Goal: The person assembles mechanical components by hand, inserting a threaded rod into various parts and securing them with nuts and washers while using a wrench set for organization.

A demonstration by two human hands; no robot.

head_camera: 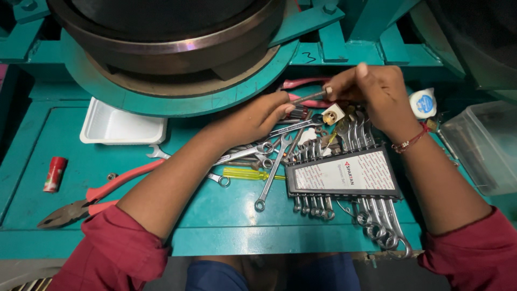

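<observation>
My left hand [257,116] and my right hand [371,90] meet above the teal bench, both pinching a slim metal rod-like tool [311,97] between their fingertips. Just under the tool sits a small white block with a brass centre [333,113]. Below my hands lies a set of combination wrenches in a black holder [344,175]. Loose wrenches [272,172] are scattered beside it, and a yellow-handled screwdriver [245,173] lies under my left forearm.
Red-handled pliers [89,199] lie at the front left, near a small red canister [54,173]. A white tray [121,126] sits at the back left, a clear plastic box [482,145] at the right. A large round machine flange [177,59] overhangs the bench.
</observation>
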